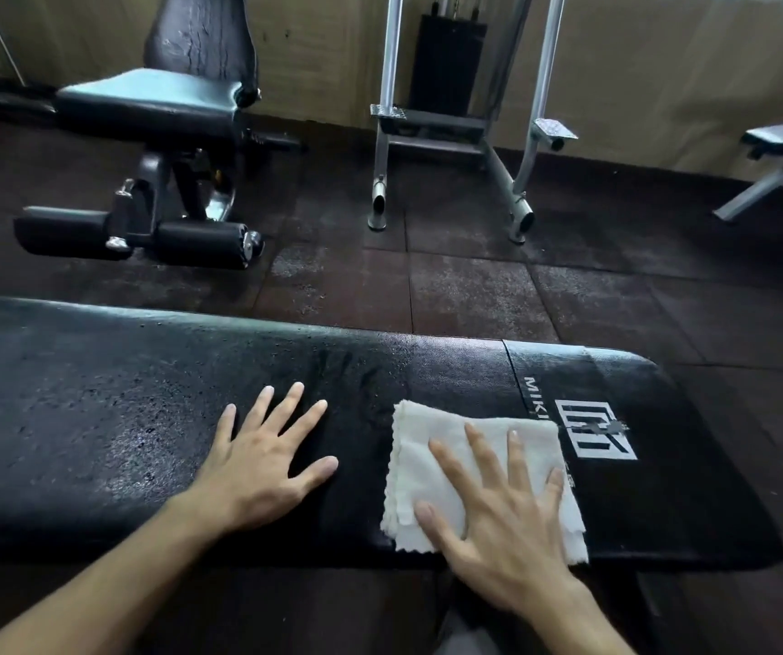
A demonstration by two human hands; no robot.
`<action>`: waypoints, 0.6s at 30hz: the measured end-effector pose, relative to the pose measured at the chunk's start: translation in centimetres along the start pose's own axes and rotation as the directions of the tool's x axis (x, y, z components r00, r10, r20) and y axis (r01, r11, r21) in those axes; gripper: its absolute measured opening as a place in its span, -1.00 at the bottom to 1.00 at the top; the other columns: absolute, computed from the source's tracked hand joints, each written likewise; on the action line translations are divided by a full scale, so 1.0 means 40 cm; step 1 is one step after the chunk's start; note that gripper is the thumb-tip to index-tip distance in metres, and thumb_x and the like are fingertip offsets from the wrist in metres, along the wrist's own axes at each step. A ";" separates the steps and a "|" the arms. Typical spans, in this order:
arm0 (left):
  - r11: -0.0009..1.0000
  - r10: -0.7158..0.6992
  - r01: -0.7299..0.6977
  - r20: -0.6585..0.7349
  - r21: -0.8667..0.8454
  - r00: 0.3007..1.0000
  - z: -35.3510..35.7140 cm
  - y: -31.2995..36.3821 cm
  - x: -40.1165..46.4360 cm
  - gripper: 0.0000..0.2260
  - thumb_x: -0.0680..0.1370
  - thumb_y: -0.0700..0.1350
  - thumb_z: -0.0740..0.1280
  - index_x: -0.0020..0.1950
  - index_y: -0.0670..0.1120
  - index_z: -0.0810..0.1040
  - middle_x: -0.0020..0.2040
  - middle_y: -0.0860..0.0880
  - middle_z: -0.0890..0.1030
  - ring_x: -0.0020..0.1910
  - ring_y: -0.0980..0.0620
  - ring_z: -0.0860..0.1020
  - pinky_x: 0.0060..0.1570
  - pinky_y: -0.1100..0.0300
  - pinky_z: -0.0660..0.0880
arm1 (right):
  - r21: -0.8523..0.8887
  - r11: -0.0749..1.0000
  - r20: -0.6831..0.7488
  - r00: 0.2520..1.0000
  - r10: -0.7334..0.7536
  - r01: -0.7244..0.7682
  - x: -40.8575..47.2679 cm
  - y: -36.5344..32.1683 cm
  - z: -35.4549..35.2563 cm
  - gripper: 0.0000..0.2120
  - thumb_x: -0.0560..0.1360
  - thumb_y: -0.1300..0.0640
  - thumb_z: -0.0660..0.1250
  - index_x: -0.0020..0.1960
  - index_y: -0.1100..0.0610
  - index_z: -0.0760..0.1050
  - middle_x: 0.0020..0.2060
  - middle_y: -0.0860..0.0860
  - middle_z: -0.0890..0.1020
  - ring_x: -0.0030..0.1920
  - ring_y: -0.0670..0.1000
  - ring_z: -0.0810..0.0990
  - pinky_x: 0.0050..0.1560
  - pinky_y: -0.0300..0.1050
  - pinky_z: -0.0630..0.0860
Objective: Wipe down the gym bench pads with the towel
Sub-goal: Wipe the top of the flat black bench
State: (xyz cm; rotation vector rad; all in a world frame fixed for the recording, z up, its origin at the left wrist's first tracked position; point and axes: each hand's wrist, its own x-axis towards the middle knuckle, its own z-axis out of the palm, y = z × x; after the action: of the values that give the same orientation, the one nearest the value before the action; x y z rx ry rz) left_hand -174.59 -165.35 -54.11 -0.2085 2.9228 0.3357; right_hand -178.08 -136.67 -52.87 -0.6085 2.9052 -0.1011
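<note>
- The right hand (505,508) lies flat with fingers spread on a folded white towel (469,470), pressing it to the black bench pad (143,418).
- The left hand (261,458) rests open, palm down, on the bare pad just beside the towel.
- The towel sits near the pad's right end, partly covering a white logo (597,430).
- Beyond the bench, on dark rubber floor tiles (465,295), stand an adjustable seat bench (153,101) and a grey metal machine frame (451,130).

This is a gym: dark rubber floor tiles (465,295), a padded seat machine with leg rollers (157,134), a steel-framed weight stack (446,63), and black padded benches.
</note>
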 end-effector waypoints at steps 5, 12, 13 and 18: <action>0.999 -0.001 0.002 -0.014 0.039 1.000 -0.002 0.002 0.012 -0.20 0.38 0.55 -0.24 0.58 0.28 -0.19 0.60 0.14 -0.27 0.57 0.03 -0.29 0.50 -0.18 -0.29 | 0.029 0.999 0.051 0.998 0.034 -0.035 0.087 -0.019 -0.029 -0.23 0.39 -0.61 -0.21 0.56 -0.42 -0.18 0.63 -0.19 -0.24 0.62 0.19 -0.28 0.41 0.61 -0.20; 1.000 0.029 -0.029 -0.007 -0.004 1.000 0.002 -0.008 -0.006 -0.17 0.36 0.53 -0.22 0.59 0.26 -0.13 0.61 0.13 -0.23 0.58 0.02 -0.28 0.51 -0.19 -0.27 | -0.023 1.000 -0.101 0.995 0.011 -0.013 0.013 -0.080 0.026 -0.30 0.48 -0.54 -0.21 0.57 -0.36 0.02 0.65 -0.10 0.03 0.62 0.30 -0.07 0.35 0.67 -0.04; 0.999 0.031 -0.031 0.015 0.006 0.999 -0.003 -0.010 -0.012 -0.20 0.39 0.53 -0.17 0.59 0.26 -0.13 0.61 0.13 -0.23 0.58 0.03 -0.29 0.51 -0.20 -0.27 | -0.015 1.000 -0.107 0.994 0.005 -0.006 -0.006 -0.086 0.030 -0.31 0.49 -0.54 -0.19 0.57 -0.36 0.07 0.65 -0.08 0.08 0.62 0.31 -0.03 0.33 0.68 -0.01; 0.999 -0.002 0.000 0.045 0.049 0.999 -0.017 -0.025 -0.041 -0.21 0.39 0.56 -0.11 0.57 0.30 -0.15 0.60 0.15 -0.26 0.58 0.02 -0.28 0.42 -0.38 -0.25 | 0.017 0.999 0.000 0.999 0.036 -0.036 0.082 -0.097 -0.008 -0.26 0.45 -0.58 -0.10 0.56 -0.39 -0.15 0.64 -0.14 -0.18 0.61 0.28 -0.19 0.36 0.66 -0.12</action>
State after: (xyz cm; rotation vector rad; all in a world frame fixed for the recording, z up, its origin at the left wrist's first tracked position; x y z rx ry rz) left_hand -172.94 -166.28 -53.34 -0.1924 2.8823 0.2651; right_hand -179.59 -141.53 -52.66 -0.5534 2.9110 -0.1206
